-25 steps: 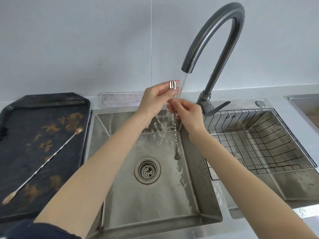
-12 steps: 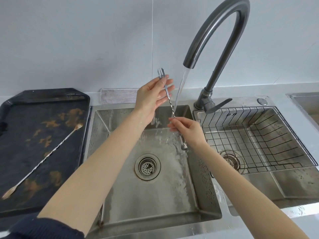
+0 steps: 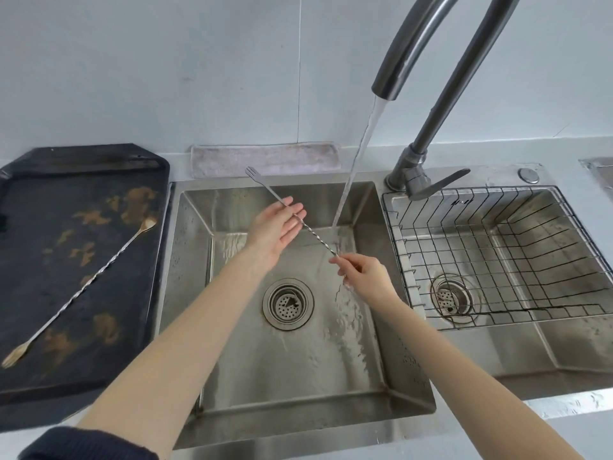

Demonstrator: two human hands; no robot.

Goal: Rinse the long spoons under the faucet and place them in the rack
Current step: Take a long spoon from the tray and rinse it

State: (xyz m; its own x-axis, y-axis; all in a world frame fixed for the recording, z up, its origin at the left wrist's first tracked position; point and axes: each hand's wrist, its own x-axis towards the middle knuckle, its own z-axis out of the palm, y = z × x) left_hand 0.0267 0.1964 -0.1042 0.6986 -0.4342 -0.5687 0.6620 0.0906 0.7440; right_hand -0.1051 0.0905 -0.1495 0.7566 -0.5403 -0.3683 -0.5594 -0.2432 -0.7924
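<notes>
Steel, thin, stiff, light and wet, the long spoon [image 3: 311, 232] slants over the left sink [image 3: 185, 260], our right hand [image 3: 363, 277] pinching its near end, our flat left hand [image 3: 277, 232] propping its twisted, grippier shaft.

Tray [image 3: 83, 200] left of sink [image 3: 285, 386]; rack [image 3: 497, 254] right; faucet [image 3: 428, 137] behind.

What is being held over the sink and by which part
The silver long spoon: the right hand pinches its lower end, and the open left hand supports the shaft below the forked tip.
</notes>
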